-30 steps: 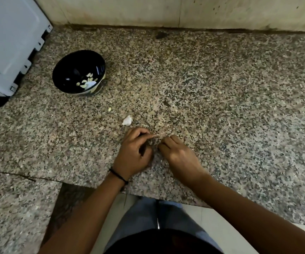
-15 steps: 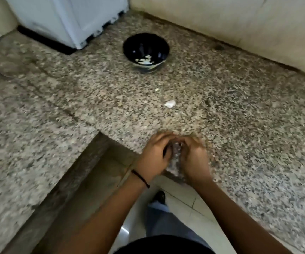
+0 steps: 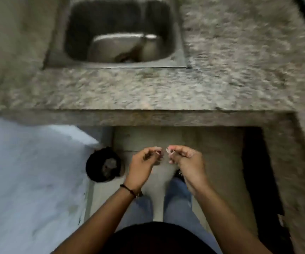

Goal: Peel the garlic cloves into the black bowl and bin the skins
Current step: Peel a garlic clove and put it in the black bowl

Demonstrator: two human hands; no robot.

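Pinching pale garlic skins (image 3: 170, 152) in curled fingertips of left hand (image 3: 142, 162) and right hand (image 3: 186, 160), above floor, dark round container (image 3: 103, 165) (likely bin) at 9 o'clock; judged papery, featherlight, clingy, so best bunched, released low.

No legible txt or labels anywhere.

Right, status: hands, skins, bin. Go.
Left hand, right hand: each pinching pale skin scraps. Dark bin on floor, left of hands. Nothing in between.
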